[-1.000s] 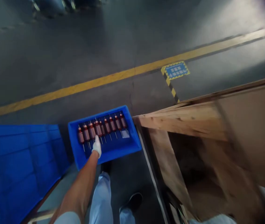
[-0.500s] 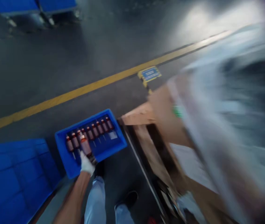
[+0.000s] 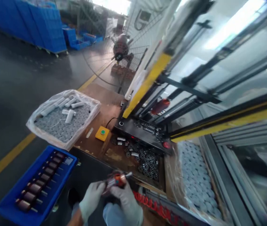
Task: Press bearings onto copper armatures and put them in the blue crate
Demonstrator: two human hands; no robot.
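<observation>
Head view: we grip a copper-wound rotor [image 3: 117, 180] between our gloved left hand [image 3: 91, 197] and gloved right hand [image 3: 126, 202], held over our thigh, near the blue tray [image 3: 60, 163] of more rotors [image 3: 29, 196].

The left hand [image 3: 91, 200] and the right hand [image 3: 126, 204] wear snug white work gloves, thin enough to show the shape of the fingers and slightly grey in the folds. Above the left glove, the forearm [image 3: 75, 221] is bare. Pale blue trousers [image 3: 112, 215] cover the leg.
</observation>
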